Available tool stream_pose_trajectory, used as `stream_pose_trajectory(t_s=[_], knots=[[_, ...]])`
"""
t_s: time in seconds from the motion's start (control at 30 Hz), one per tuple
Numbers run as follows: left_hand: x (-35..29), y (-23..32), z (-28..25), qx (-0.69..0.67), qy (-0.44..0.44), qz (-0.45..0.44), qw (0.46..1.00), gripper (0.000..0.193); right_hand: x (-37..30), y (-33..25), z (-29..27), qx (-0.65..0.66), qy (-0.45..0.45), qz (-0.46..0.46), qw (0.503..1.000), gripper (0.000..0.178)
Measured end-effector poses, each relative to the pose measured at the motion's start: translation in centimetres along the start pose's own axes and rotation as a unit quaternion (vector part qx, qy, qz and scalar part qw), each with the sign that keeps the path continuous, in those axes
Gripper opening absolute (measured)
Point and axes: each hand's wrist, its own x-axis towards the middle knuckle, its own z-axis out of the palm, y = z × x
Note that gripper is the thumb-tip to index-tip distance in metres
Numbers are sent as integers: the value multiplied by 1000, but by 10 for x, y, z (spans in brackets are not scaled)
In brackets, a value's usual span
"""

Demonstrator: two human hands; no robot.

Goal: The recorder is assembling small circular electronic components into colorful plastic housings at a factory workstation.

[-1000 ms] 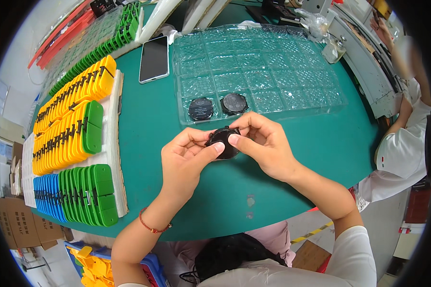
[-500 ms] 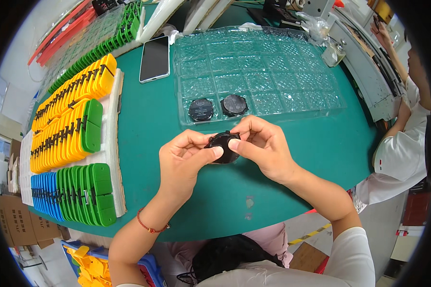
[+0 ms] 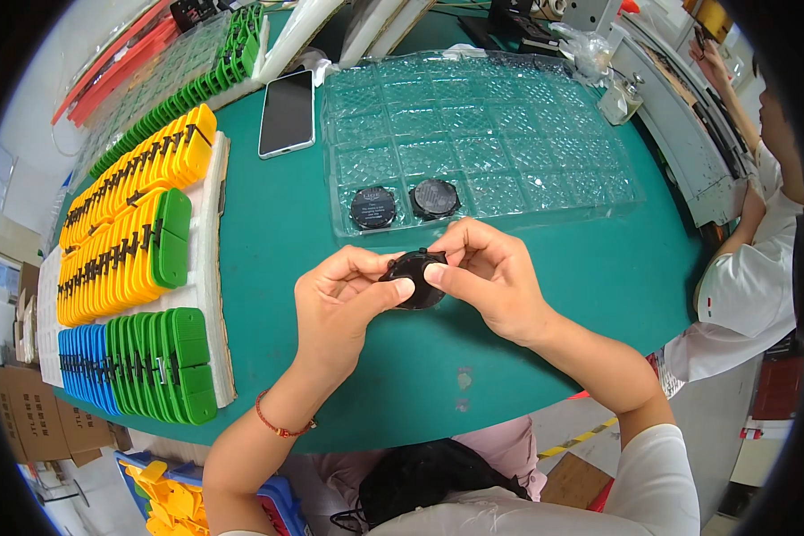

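Note:
Between both hands I hold a round black watch case above the green table mat. My left hand grips its left edge, thumb pressed on the dark face. On the other edge, my right hand pinches it, its thumb also lying on the face. What the fingers do behind the case is hidden. Two similar black round watch cases, one on the left and one beside it, lie in the near compartments of a clear plastic tray just beyond my hands.
A phone lies left of the tray. Further left, rows of yellow holders, green holders and blue holders stand on white foam. A blue bin with yellow pieces is below the table. Another person sits at the right.
The watch case stays in both hands, with only a slight shift of the fingers. The view has moved very little.

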Motion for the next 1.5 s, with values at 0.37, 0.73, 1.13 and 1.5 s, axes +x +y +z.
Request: stream_pose_trajectory(t_s=[0.37, 0.73, 1.13, 1.5], knots=[[-2, 2, 1, 10, -1, 5, 1000, 14, 0, -2, 0, 0, -5, 9, 1000, 11], [0, 3, -1, 23, -23, 21, 999, 14, -3, -4, 3, 7, 11, -5, 1000, 10], [-46, 51, 13, 104, -16, 144, 984, 18, -22, -33, 57, -16, 19, -208, 978, 11], [-289, 146, -62, 246, 298, 217, 897, 23, -92, -34, 224, 1, -364, -54, 930, 46]])
